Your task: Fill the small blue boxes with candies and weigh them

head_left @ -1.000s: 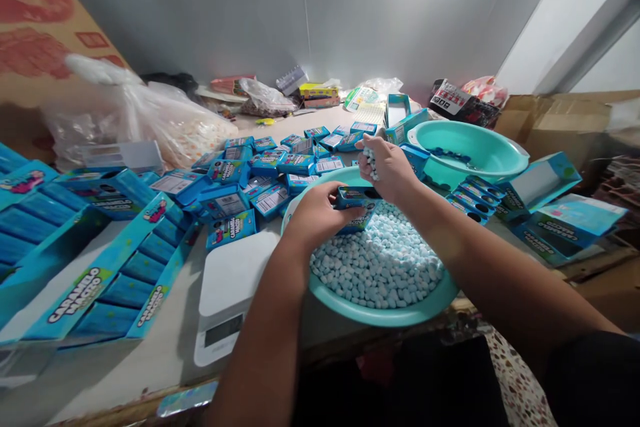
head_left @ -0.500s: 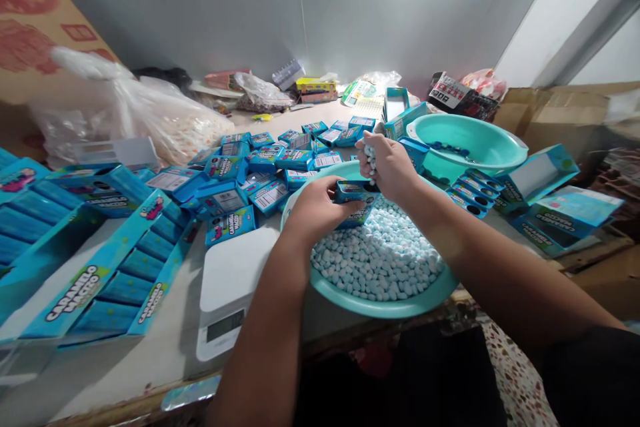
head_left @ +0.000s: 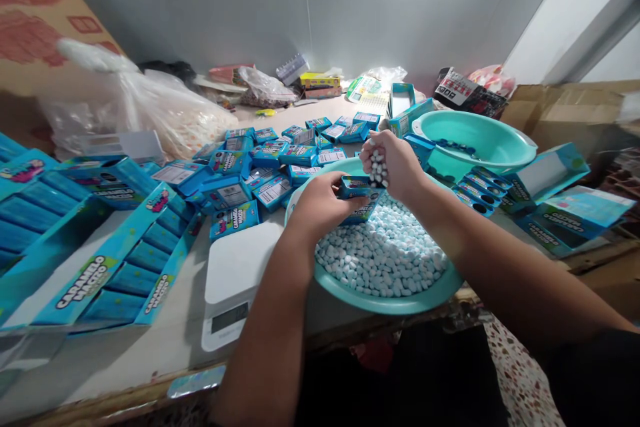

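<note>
My left hand (head_left: 325, 205) is wrapped round a small blue candy box (head_left: 361, 208), its open top tilted toward my other hand. A fistful of pale candies (head_left: 378, 168) sits in my right hand (head_left: 393, 160), closed just above and beside the box opening. Some of those candies show at the lower edge of the fingers, by the box's mouth. Below both hands is a turquoise basin (head_left: 390, 307) heaped with pale blue and white candies (head_left: 380, 260). How full the box is inside I cannot tell.
A white kitchen scale (head_left: 240, 267) stands left of the basin. Several closed blue boxes (head_left: 270, 153) are piled behind it. Display cartons (head_left: 90, 287) filled with boxes lie at left. A second turquoise basin (head_left: 480, 130) and open cartons (head_left: 555, 173) are at right.
My right hand's fingers have loosened slightly, and more candies show below them near the box. The box stays in my left hand. The whole view has shifted a little.
</note>
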